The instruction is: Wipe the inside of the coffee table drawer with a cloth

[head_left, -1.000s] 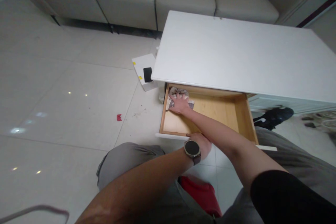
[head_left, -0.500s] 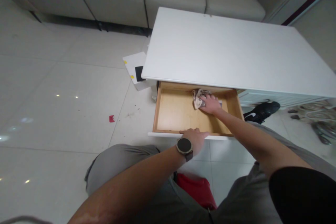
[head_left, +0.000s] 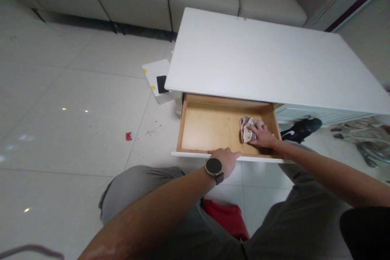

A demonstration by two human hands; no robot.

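Note:
A wooden drawer (head_left: 210,126) with a white front is pulled out of the white table (head_left: 262,61). My left hand (head_left: 224,159), below a wristwatch (head_left: 213,166), grips the top edge of the drawer front near its middle. Inside the drawer, toward its right end, my right hand (head_left: 262,136) presses on a crumpled patterned cloth (head_left: 246,129), fingers curled over it against the drawer floor. Part of the cloth is hidden under the fingers.
A grey sofa (head_left: 204,0) stands behind the table. On the floor at left lie a white box (head_left: 155,69) with a dark flat object (head_left: 162,84) and a red scrap (head_left: 128,136). A black shoe (head_left: 304,128), cords (head_left: 356,130) and a red object (head_left: 227,217) are also visible.
My right hand has moved right and toward me with the cloth, from the back of the drawer to its right part. My left hand stays on the drawer front.

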